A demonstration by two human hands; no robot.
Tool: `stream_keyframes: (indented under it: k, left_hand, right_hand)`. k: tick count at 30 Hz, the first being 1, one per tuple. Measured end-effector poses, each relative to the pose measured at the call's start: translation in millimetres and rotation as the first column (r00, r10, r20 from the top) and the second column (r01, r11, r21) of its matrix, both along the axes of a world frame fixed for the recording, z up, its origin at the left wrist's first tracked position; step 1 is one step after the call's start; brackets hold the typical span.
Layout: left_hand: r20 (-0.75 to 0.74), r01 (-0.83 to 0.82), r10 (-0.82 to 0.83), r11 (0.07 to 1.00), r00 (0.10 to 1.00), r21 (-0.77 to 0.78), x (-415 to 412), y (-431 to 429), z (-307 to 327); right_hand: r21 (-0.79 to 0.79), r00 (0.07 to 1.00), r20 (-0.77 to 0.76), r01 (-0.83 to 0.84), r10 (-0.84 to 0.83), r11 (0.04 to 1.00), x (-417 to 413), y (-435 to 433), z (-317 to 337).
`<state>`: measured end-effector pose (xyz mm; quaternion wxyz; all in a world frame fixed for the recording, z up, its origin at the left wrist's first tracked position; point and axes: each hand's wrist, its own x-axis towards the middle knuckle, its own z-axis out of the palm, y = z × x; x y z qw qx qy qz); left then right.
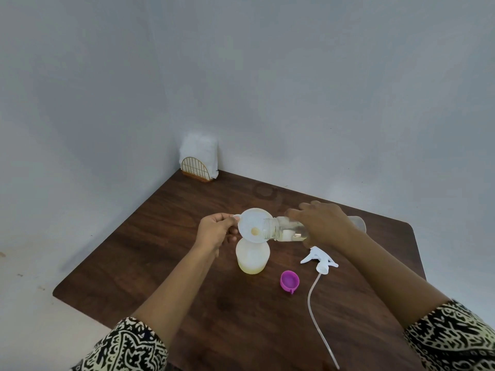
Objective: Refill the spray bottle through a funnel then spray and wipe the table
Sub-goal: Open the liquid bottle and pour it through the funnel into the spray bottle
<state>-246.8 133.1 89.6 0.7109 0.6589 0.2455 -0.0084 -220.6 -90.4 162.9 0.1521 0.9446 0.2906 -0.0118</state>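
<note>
Walled table (160, 263) corner | left hand (217, 228) pinches funnel (253, 223) | right hand (324, 223) tips bottle (284, 228)

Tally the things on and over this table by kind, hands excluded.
Bottles: 2 (spray bottle, refill bottle)
Funnel: 1
Purple cap: 1
Sprayer head: 1
Napkin holder: 1
Total: 6

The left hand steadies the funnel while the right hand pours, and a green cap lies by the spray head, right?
Not quite. The head view shows the cap is purple, not green; it lies on the table by the spray head. The rest holds.
</note>
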Motion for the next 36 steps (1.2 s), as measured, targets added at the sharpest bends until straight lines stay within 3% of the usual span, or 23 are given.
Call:
stream_keyframes:
  k: [36]
  left_hand:
    - [-0.014,-0.007,0.007,1.000,1.000,-0.001,0.0,-0.4,-0.8]
  right_hand:
    - [-0.008,1.000,-0.003,-0.020,0.020,1.000,0.9,-0.2,2.0]
